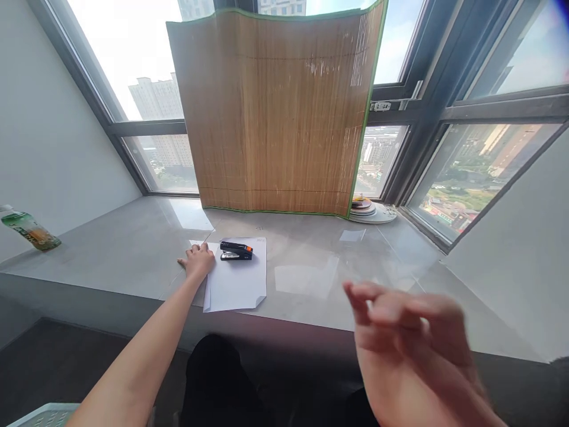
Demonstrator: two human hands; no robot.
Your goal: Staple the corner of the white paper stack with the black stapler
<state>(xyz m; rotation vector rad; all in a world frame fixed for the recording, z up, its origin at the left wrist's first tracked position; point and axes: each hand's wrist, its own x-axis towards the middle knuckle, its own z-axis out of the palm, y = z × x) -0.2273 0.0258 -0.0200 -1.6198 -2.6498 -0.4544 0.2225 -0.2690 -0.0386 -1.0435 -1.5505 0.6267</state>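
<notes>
My left hand point(198, 260) lies open on the ledge, its fingers over the left edge of the white paper point(235, 284). The sheets have one lower corner curled up. On their upper part rests a black stapler point(236, 251) with an orange patch at its right end, just right of my left hand and apart from it. Close to the camera, my right hand point(404, 338) is raised above the front of the ledge, slightly blurred. Its fingers are bent and drawn together at the tips, and no object shows in them.
A bamboo mat point(284, 118) with green edging stands against the window behind the ledge point(306, 237). Stacked plates point(371, 212) sit by its right bottom corner. A bottle point(31, 230) is at far left. A pale plastic basket point(48, 415) is on the floor at lower left.
</notes>
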